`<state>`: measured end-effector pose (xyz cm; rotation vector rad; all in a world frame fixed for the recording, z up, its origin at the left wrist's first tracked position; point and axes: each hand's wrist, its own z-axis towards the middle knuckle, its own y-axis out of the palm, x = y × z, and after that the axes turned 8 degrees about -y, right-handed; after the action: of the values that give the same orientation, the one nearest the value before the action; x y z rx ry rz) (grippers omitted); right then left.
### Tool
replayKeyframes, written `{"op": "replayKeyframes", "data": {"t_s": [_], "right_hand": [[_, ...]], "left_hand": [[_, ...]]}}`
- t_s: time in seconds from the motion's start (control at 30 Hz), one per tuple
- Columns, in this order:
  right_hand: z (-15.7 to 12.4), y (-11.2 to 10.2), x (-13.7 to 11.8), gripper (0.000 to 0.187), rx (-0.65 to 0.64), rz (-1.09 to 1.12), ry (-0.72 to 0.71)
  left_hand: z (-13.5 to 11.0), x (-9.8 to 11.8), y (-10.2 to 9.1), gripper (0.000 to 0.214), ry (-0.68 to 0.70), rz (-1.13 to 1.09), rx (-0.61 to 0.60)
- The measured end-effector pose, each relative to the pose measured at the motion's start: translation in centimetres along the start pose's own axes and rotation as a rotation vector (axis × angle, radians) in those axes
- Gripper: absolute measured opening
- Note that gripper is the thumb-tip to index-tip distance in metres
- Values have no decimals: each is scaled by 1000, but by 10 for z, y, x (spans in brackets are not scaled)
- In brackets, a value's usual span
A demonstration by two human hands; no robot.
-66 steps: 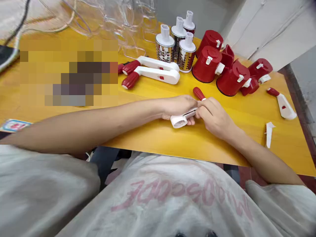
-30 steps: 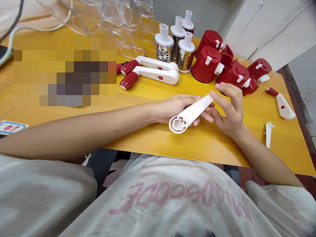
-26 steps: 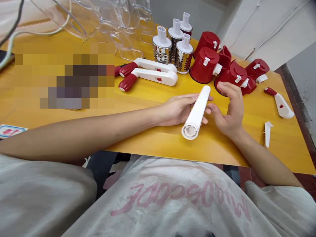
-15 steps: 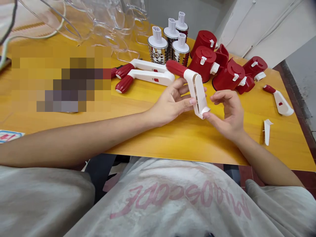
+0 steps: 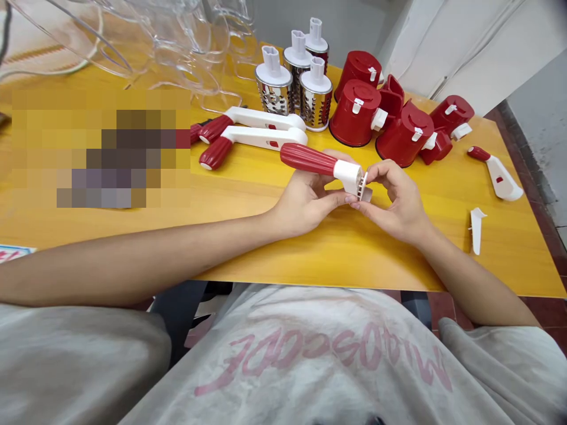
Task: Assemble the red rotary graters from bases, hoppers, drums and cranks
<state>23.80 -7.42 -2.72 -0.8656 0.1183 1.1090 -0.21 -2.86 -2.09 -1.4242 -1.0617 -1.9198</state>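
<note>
Both hands hold a white crank handle with a ribbed red grip [image 5: 310, 160] just above the yellow table [image 5: 266, 248]. My left hand [image 5: 305, 200] pinches the white end from below with thumb and fingers. My right hand [image 5: 394, 198] grips the same white end from the right, fingers curled. The red grip points left, level with the table.
Two more crank handles [image 5: 252, 134] lie behind. Three steel grater drums [image 5: 295, 82] stand at the back, several red housings [image 5: 390, 118] to their right. Another handle [image 5: 498, 176] and a small white piece [image 5: 476, 227] lie far right. Clear plastic parts [image 5: 168, 35] fill the back left.
The handle was turned over in both hands: first flat with its round white end toward me, then upright, now lying sideways with the red grip pointing left.
</note>
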Motion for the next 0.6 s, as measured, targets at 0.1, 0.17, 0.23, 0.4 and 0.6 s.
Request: {"op": "replayKeyframes", "data": {"t_s": [0.1,0.17,0.23,0.4,0.6], "right_hand": [[1,-7,2,45,-39,-31,16],[1,-12,2,47,-57,-76,10],[1,-16,0,47,-72,-85,-19],[0,-17,3,50,35,70,20],[1,-28,28,62,165,328,267]], "left_hand": [[-1,1,1,64,-3,15,-15],[-1,1,1,64,-18,34,-24],[0,2,0,66,-29,46,-30],[3,2,-4,67,-40,11,-25],[11,-4,-15,74,-110,-86,-35]]}}
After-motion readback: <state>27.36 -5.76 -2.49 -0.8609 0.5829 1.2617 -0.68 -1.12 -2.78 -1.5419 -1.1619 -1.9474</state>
